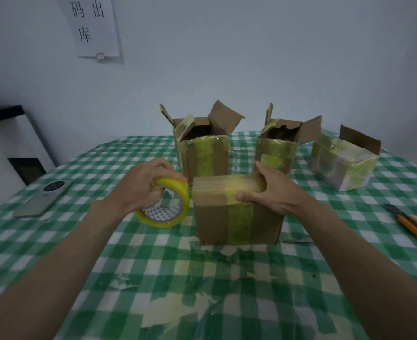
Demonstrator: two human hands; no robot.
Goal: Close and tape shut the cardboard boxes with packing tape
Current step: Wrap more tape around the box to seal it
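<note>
Checked table (pixel 202 290), closed box (pixel 237 212) upright, tape roll (pixel 164 204) on edge, hands gripping both

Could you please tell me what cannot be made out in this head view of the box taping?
- Whether a tape strand joins the tape roll to the near box: too faint.
- Contents of the two open boxes: hidden by their walls and flaps.
- Utility knife: its end is cut off by the right edge.
- Near box's top seam: partly covered by the right hand.
</note>
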